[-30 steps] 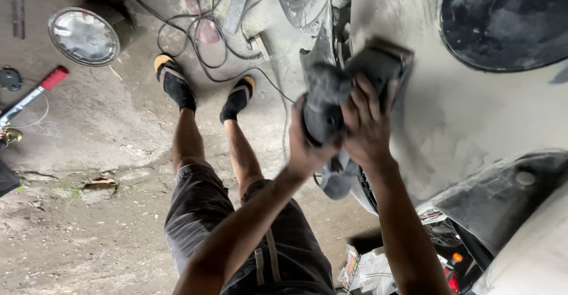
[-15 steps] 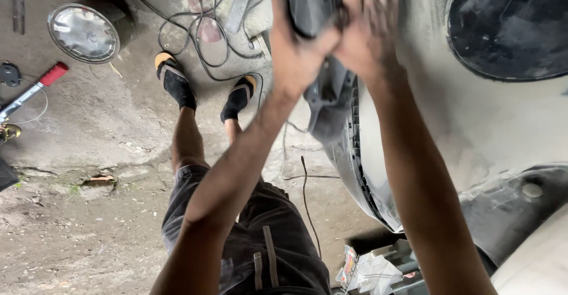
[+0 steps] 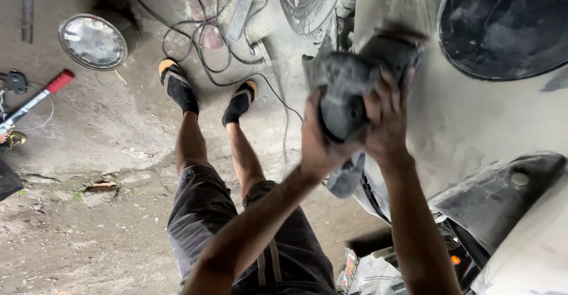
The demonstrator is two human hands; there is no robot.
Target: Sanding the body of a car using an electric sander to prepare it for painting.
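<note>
A dust-coated grey power sander (image 3: 349,94) is gripped by fingers closed around its body, left hand (image 3: 319,144) and right hand (image 3: 387,123) together, so its pad is pressed flat against the primed car panel (image 3: 467,129).

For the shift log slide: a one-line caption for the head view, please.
Both hands, left and right, press a dusty grey sander against a pale car panel; hubcap on the floor.

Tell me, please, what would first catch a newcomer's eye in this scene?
Both hands, left hand and right hand, clasp a dusty grey power sander against the pale car body panel at centre right. Below left, two feet in black-and-orange sandals stand on cracked concrete, near a round chrome hubcap at upper left.
</note>
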